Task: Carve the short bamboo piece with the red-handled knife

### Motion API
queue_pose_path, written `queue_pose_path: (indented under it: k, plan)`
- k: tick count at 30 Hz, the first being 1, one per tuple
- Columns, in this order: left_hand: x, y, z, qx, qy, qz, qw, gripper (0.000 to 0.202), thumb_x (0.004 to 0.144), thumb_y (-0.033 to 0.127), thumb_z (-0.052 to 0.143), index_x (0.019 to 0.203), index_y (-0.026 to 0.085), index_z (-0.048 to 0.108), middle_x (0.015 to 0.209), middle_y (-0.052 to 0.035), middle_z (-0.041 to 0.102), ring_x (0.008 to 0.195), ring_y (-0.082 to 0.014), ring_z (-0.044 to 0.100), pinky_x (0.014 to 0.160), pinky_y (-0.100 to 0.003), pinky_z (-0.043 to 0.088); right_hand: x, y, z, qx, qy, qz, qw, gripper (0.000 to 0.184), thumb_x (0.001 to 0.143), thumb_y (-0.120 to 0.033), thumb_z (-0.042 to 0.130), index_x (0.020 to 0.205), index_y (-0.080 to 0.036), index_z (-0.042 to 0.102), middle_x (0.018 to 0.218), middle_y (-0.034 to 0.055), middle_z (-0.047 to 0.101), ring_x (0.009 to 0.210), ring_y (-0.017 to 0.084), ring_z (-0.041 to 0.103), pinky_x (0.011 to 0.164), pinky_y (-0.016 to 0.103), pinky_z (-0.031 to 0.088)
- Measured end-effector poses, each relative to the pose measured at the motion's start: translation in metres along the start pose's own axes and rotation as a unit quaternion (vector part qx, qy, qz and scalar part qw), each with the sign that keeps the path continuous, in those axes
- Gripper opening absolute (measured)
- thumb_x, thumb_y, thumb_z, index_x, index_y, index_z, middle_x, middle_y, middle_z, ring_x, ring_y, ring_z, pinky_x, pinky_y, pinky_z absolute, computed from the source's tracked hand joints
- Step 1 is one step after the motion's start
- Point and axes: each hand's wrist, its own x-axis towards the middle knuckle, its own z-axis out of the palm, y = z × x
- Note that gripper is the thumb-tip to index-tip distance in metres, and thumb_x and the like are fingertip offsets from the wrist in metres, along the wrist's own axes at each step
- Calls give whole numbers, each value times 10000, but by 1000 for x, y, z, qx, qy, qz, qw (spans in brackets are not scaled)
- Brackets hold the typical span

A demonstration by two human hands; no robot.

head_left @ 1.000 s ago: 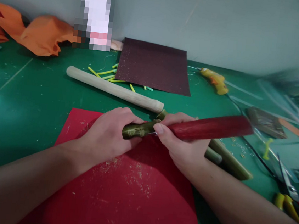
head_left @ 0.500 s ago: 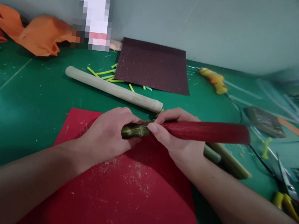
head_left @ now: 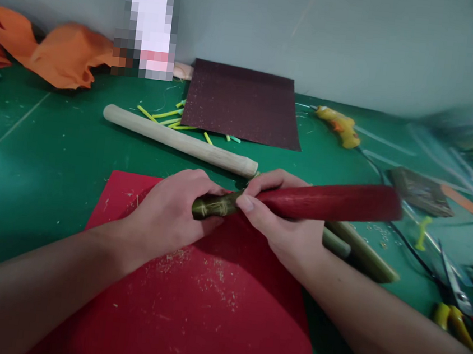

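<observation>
My left hand [head_left: 169, 209] is closed around a short dark-green bamboo piece [head_left: 215, 206], its jointed end poking out toward me. My right hand [head_left: 282, 224] grips a tool with a long red handle [head_left: 339, 202], which points off to the right. Whatever working end the tool has is hidden by my fingers, close against the bamboo. Both hands are over a red sheet [head_left: 187, 324] strewn with pale shavings. Beyond them lies a pale, peeled bamboo stick [head_left: 181, 142]. Two more green bamboo pieces [head_left: 366, 255] rest partly behind my right wrist.
A dark brown sheet [head_left: 244, 104] covers some yellow-green sticks [head_left: 169, 115] at the back. To its right lies a yellow glue gun [head_left: 338, 127] with a cord. Scissors [head_left: 455, 284] and yellow handles [head_left: 457, 327] are at the right edge. Orange crumpled material [head_left: 66, 52] lies back left.
The red handle's free end has swung upward and slightly right, so the tool is more tilted. My left hand and the bamboo piece look still.
</observation>
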Motion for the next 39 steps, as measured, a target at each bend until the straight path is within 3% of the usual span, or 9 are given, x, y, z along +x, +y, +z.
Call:
queue_pose_path:
  k: [6, 13, 22, 27, 33, 39]
  plan:
    - [1, -1, -1, -3, 1, 7, 1000, 160, 869, 331, 657, 972, 219, 705, 872, -15, 640, 819, -182, 573, 673, -327, 404, 1, 0, -1, -36, -3, -12, 999, 142, 776, -197, 649, 647, -247, 615, 658, -24, 669, 604, 141, 626, 593, 276, 529]
    - [1, 0, 1, -9, 4, 12, 1000, 169, 869, 323, 664, 1002, 235, 722, 872, -16, 653, 818, -180, 582, 673, -325, 401, -1, 2, 1, -44, -11, -2, 999, 172, 783, -216, 642, 620, -249, 594, 620, -18, 662, 574, 153, 630, 580, 285, 549]
    - [2, 2, -1, 5, -4, 11, 1000, 144, 889, 345, 637, 880, 218, 705, 811, -14, 626, 767, -174, 551, 638, -322, 372, 0, 3, 4, -30, -2, -22, 999, 179, 788, -211, 653, 619, -245, 606, 611, -32, 664, 553, 123, 614, 542, 247, 515]
    - [2, 0, 1, 3, -1, 11, 1000, 195, 875, 335, 662, 1033, 241, 724, 884, -20, 661, 846, -193, 586, 691, -333, 404, -1, 1, 3, -41, -62, -32, 997, 209, 775, -194, 624, 578, -233, 569, 551, -39, 601, 498, 111, 564, 500, 248, 485]
    - [2, 1, 0, 21, 3, 17, 1000, 138, 883, 346, 634, 879, 221, 694, 811, -20, 622, 769, -179, 547, 639, -323, 368, 0, 5, 4, -37, -4, -21, 999, 178, 796, -203, 641, 632, -260, 602, 637, -21, 663, 591, 150, 629, 591, 287, 544]
    - [1, 2, 0, 21, 1, 6, 1000, 106, 866, 316, 643, 862, 213, 665, 801, -14, 605, 766, -177, 534, 630, -322, 355, 1, 5, 4, -44, -6, -17, 999, 194, 802, -270, 705, 640, -259, 598, 596, -35, 642, 524, 125, 587, 512, 260, 499]
